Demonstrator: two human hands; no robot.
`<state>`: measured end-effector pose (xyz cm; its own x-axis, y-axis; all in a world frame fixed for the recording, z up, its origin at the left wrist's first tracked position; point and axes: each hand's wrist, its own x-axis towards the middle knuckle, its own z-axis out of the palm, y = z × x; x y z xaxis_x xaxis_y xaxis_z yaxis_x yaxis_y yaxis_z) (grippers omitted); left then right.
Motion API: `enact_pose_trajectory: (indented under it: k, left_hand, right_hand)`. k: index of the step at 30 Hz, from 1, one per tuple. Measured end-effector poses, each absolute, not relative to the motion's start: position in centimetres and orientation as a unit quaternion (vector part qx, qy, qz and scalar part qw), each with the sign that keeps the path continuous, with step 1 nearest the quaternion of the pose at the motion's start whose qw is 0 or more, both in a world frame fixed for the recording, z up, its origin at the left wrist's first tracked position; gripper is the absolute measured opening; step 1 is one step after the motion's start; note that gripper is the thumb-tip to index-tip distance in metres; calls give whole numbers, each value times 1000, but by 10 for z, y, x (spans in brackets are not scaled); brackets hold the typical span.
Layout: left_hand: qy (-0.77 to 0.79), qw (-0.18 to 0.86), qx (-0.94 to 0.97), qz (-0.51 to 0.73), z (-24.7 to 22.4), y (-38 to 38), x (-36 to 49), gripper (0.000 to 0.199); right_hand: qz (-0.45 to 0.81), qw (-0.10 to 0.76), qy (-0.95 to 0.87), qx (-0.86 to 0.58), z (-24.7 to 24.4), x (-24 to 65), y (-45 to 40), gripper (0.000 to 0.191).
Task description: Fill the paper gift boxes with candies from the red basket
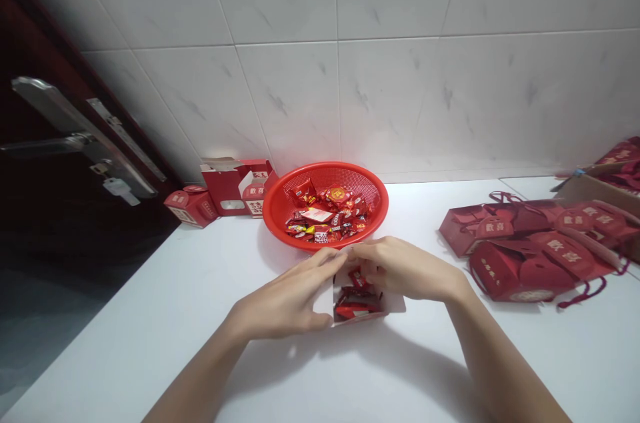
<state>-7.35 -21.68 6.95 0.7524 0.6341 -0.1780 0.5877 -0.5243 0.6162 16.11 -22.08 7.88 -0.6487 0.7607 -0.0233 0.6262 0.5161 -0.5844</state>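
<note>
An open small candy box, pale on the inside, stands in front of me with several red-wrapped candies in it. My left hand grips its left side, thumb near the front corner and fingers reaching to the far edge. At the far right edge, my right hand has its fingers bent over the flap, fingertips partly hidden inside the box. Just beyond both hands is a red plastic basket holding many wrapped candies.
Closed red gift boxes with cords lie to the right, beside a cardboard carton. Behind the basket's left side stand a small red box and a taller open one. A tiled wall backs the white table; a door is at left.
</note>
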Motion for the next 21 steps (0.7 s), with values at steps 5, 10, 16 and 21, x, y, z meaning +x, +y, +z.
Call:
enact_pose_trajectory:
  k: [5, 10, 16, 21]
  left_hand:
    - [319, 331, 887, 46, 74, -218, -73, 81]
    - [291, 340, 893, 55, 73, -217, -69, 76]
    - [297, 351, 887, 39, 67, -218, -69, 87]
    - [309, 366, 877, 26, 68, -218, -67, 84]
  right_hand:
    - [288, 91, -872, -386, 86, 163, -232, 33]
    - [258, -22, -904, -340, 76, 148, -242, 19]
    - [186, -125, -902, -369, 75, 126, -245, 17]
    - [130, -142, -865, -463, 73, 116, -241, 14]
